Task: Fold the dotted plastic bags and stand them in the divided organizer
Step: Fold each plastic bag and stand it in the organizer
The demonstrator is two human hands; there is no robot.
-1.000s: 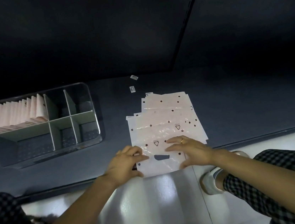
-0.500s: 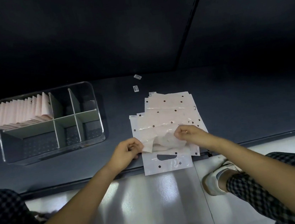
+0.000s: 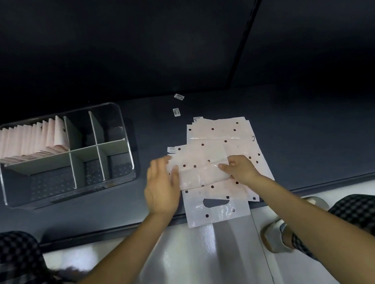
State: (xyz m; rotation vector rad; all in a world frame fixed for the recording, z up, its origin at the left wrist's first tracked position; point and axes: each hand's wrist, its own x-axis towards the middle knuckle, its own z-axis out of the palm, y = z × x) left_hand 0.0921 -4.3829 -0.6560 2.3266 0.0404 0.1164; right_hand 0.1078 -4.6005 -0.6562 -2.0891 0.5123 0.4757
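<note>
folding at the table edge — one row filed, a stack left
my left hand [image 3: 161, 187] flat, my right hand [image 3: 240, 168] pinching the top bag [image 3: 200, 175]; the organizer [image 3: 112, 151] holds folded bags [image 3: 30, 142] in one compartment.

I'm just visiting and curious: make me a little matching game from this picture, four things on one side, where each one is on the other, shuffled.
Things
1. folded bags
2. top bag's handle cutout
3. two small labels
4. white shoe

Places
A. on the pale floor, below the table's near edge
B. standing in the far left compartment of the clear organizer
C. lying on the dark table beyond the flat bags
D. near the table's near edge, between the forearms

Pairs: 1-B, 2-D, 3-C, 4-A
</note>
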